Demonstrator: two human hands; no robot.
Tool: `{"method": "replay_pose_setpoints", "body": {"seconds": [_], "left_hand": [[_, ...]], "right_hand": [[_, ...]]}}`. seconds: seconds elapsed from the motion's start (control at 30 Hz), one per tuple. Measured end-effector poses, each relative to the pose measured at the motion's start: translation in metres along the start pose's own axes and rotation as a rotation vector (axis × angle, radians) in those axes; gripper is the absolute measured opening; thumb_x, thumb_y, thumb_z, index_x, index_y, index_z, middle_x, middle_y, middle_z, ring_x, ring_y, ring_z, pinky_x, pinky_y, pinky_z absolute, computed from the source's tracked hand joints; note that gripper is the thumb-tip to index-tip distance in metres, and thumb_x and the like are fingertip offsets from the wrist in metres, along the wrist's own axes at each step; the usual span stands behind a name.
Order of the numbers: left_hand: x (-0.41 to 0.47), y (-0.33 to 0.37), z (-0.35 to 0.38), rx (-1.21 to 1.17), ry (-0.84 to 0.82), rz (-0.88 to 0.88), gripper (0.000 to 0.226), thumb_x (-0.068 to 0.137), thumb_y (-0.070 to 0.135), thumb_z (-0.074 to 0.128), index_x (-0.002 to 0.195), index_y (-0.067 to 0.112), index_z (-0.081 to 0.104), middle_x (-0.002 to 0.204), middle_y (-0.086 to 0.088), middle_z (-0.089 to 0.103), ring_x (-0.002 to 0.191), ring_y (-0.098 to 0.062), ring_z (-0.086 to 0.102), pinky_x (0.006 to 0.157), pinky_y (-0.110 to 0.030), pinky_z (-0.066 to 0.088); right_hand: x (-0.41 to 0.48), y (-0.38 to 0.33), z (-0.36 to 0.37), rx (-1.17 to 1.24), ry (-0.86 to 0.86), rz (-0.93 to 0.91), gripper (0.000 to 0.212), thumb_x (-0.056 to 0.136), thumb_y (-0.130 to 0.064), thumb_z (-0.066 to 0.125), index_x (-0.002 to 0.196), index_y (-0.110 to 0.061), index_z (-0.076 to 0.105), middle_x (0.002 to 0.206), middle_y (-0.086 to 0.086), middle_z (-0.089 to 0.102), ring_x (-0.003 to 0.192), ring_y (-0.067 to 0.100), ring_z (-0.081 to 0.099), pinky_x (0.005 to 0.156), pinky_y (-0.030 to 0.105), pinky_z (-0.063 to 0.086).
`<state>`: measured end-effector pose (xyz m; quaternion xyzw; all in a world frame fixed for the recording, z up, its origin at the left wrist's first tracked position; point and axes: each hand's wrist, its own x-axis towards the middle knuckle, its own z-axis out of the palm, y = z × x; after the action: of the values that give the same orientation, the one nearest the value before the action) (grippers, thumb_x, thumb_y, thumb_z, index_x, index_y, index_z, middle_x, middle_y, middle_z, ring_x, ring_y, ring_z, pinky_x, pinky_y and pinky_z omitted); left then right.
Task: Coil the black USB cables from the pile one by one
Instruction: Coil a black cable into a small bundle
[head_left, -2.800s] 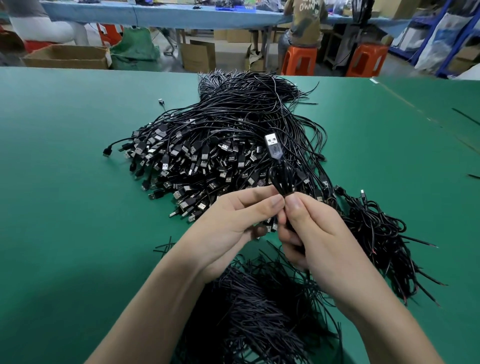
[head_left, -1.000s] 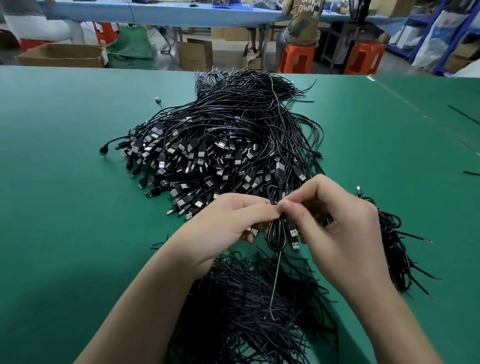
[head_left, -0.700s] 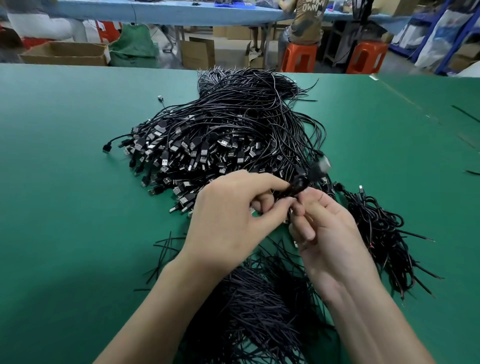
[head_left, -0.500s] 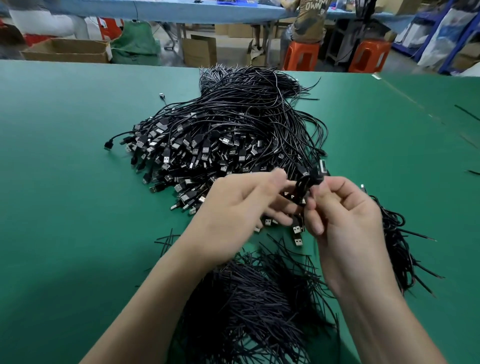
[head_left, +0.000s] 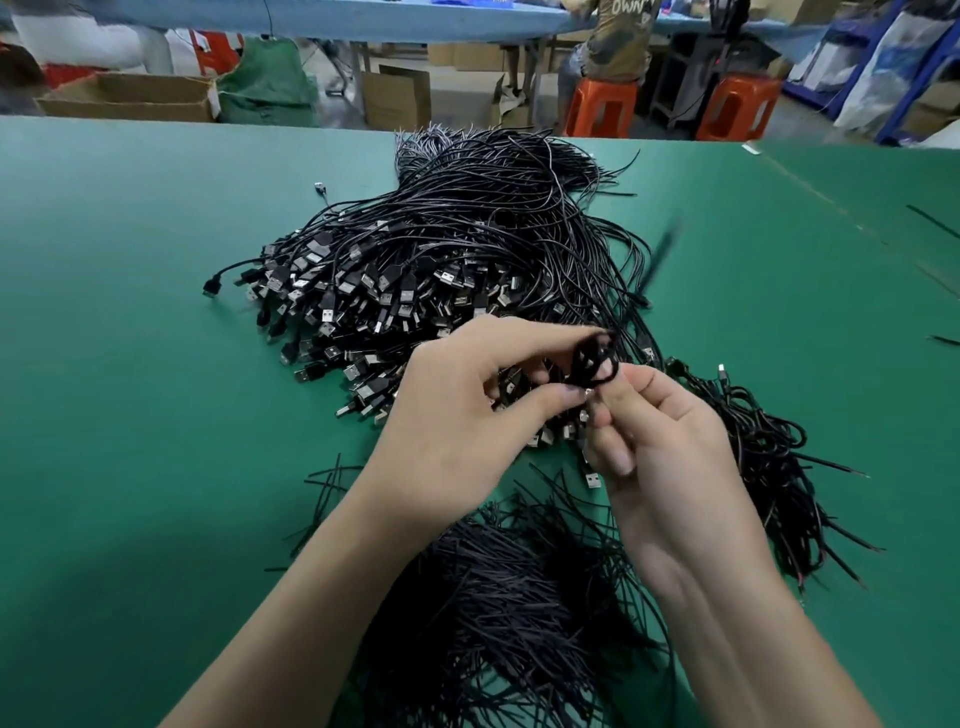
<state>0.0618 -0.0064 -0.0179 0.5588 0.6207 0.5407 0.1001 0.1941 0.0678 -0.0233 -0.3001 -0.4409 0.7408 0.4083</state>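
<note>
Left hand (head_left: 457, 415) and right hand (head_left: 660, 441) pinch a coiled cable (head_left: 592, 358) over the pile (head_left: 441, 260) — tangled heap (head_left: 769, 457) rightward, strands (head_left: 493, 597) nearer.

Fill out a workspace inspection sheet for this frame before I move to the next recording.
Surface: green table.
Job's things: pile of USB cables at centre; small coil held above its near edge; heap of looped cables at right.
Clutter: thin black strands heaped near the person.
Grips: left grip and right grip both pinch the small coil.
Cables: nothing seen beyond the job's own.
Surroundings: orange stools, cardboard box, seated person behind the table.
</note>
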Motion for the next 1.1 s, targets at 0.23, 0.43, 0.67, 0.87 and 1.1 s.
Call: {"method": "replay_pose_setpoints", "body": {"seconds": [0.23, 0.43, 0.67, 0.87, 1.1], "left_hand": [[0.001, -0.002, -0.012, -0.292, -0.22, -0.163, 0.028, 0.101, 0.044, 0.059, 0.107, 0.028, 0.082, 0.08, -0.004, 0.069, 0.071, -0.009, 0.064, 0.063, -0.016, 0.046], [0.001, -0.003, -0.013, -0.436, -0.276, -0.369, 0.04, 0.083, 0.036, 0.079, 0.121, 0.031, 0.069, 0.085, -0.005, 0.08, 0.073, -0.01, 0.073, 0.06, -0.017, 0.051], [0.001, -0.003, -0.009, -0.666, -0.321, -0.646, 0.092, 0.07, 0.022, 0.082, 0.152, 0.017, 0.041, 0.092, -0.002, 0.079, 0.071, -0.004, 0.07, 0.065, -0.014, 0.052], [0.001, -0.01, -0.008, -0.651, -0.358, -0.669, 0.063, 0.069, 0.023, 0.083, 0.131, 0.016, 0.069, 0.099, 0.0, 0.08, 0.089, -0.005, 0.07, 0.086, -0.022, 0.052], [-0.001, -0.014, 0.001, -0.613, -0.279, -0.49, 0.033, 0.074, 0.023, 0.086, 0.104, 0.037, 0.082, 0.089, 0.009, 0.074, 0.082, -0.003, 0.065, 0.083, -0.018, 0.053]], "right_hand": [[0.0, 0.008, 0.0, -0.035, 0.037, -0.049, 0.01, 0.097, -0.008, 0.063, 0.098, 0.001, 0.067, 0.066, 0.005, 0.051, 0.043, 0.006, 0.034, 0.05, 0.018, 0.032], [-0.005, 0.007, 0.006, -0.124, 0.051, -0.127, 0.013, 0.096, -0.017, 0.065, 0.085, -0.009, 0.066, 0.058, -0.001, 0.056, 0.048, 0.01, 0.047, 0.047, 0.017, 0.041], [-0.002, 0.006, 0.001, -0.315, 0.092, -0.218, 0.016, 0.095, -0.019, 0.069, 0.079, -0.018, 0.066, 0.061, -0.008, 0.053, 0.059, 0.009, 0.045, 0.055, 0.024, 0.04], [0.001, 0.008, -0.004, -0.515, 0.084, -0.317, 0.016, 0.096, -0.023, 0.07, 0.081, -0.022, 0.067, 0.068, 0.001, 0.055, 0.063, 0.018, 0.047, 0.061, 0.038, 0.044], [0.001, 0.003, -0.001, -0.081, 0.0, -0.078, 0.013, 0.088, -0.022, 0.069, 0.075, -0.022, 0.068, 0.058, -0.005, 0.052, 0.043, 0.003, 0.037, 0.047, 0.013, 0.035]]}}
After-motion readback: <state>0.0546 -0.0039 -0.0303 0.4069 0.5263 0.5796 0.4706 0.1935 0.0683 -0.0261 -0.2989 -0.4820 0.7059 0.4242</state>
